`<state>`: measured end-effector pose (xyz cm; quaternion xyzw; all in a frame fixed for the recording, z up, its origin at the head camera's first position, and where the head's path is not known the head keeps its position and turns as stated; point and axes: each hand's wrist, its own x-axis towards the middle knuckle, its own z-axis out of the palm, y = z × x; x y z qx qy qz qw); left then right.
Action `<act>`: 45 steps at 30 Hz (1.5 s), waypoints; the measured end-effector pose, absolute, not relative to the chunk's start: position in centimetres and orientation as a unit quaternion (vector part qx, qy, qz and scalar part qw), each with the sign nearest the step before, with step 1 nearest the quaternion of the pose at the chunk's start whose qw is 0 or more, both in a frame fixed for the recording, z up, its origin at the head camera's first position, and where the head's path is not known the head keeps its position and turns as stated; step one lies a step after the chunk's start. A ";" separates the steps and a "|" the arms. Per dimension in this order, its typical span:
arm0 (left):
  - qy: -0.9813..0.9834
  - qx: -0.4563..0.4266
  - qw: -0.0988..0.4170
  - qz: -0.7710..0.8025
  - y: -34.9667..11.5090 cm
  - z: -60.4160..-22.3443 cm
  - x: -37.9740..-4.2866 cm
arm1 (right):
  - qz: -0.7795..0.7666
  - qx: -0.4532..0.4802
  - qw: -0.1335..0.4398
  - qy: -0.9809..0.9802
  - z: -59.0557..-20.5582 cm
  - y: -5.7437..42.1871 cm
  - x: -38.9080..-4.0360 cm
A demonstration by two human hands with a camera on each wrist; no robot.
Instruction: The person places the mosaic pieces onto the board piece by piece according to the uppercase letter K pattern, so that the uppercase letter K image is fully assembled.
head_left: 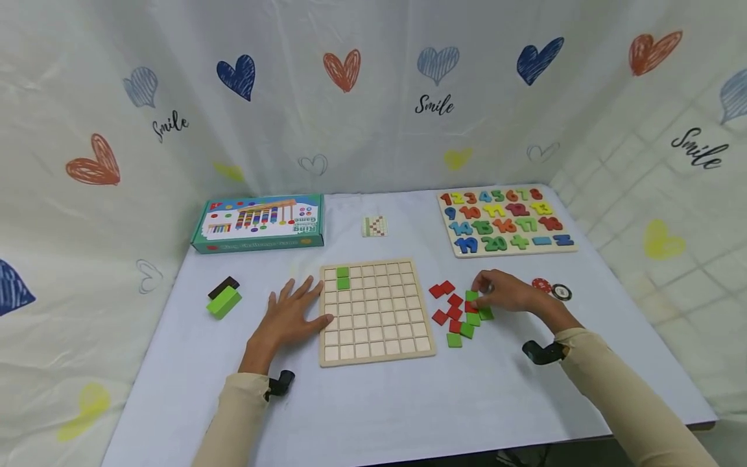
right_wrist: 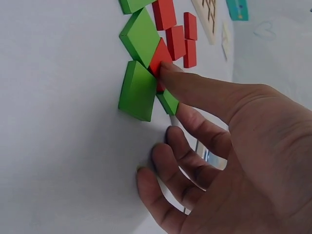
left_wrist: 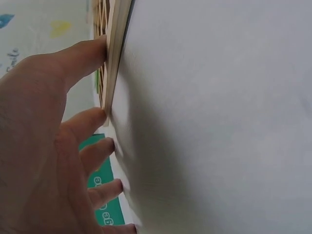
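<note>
A wooden grid board (head_left: 373, 313) lies mid-table, with two green square tiles (head_left: 343, 283) in its upper left cells. My left hand (head_left: 290, 318) spreads its fingers along the board's left edge; the thumb and index finger touch the frame in the left wrist view. To the board's right is a loose group of red tiles (head_left: 439, 317) and green tiles (head_left: 467, 330). Over this group, my right hand (head_left: 506, 292) has its thumb on a red tile (right_wrist: 157, 57) and its index finger beside a green tile (right_wrist: 168, 101). Those two fingertips stand apart, and both tiles lie among the others.
A green-edged game box (head_left: 262, 224) sits at the back left, a small patterned card (head_left: 375, 226) at the back middle and a number puzzle board (head_left: 506, 220) at the back right. Green and black blocks (head_left: 224, 302) lie left. Red and black round chips (head_left: 541, 285) lie right.
</note>
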<state>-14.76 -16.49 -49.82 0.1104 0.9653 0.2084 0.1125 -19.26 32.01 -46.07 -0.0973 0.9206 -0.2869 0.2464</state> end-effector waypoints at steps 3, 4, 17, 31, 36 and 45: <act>0.964 0.115 0.114 0.212 -16.3 -49.9 -14.8 | -0.291 -0.092 0.251 0.919 -46.0 32.2 -18.9; 0.963 0.118 0.113 0.214 -16.3 -49.9 -14.8 | -0.293 -0.090 0.250 0.918 -46.0 32.2 -18.8; 0.961 0.129 0.113 0.215 -15.9 -50.1 -14.7 | -0.307 -0.082 0.220 0.922 -46.1 32.6 -17.4; 0.961 0.122 0.135 0.207 -15.5 -49.8 -14.6 | -0.343 -0.109 0.113 0.926 -45.5 31.6 -17.0; 0.962 0.124 0.128 0.207 -15.8 -49.6 -14.7 | -0.371 -0.118 0.077 0.918 -44.9 27.5 -17.7; 0.964 0.110 0.127 0.207 -16.4 -49.8 -14.8 | -0.404 -0.244 0.084 0.878 -44.5 16.3 -18.9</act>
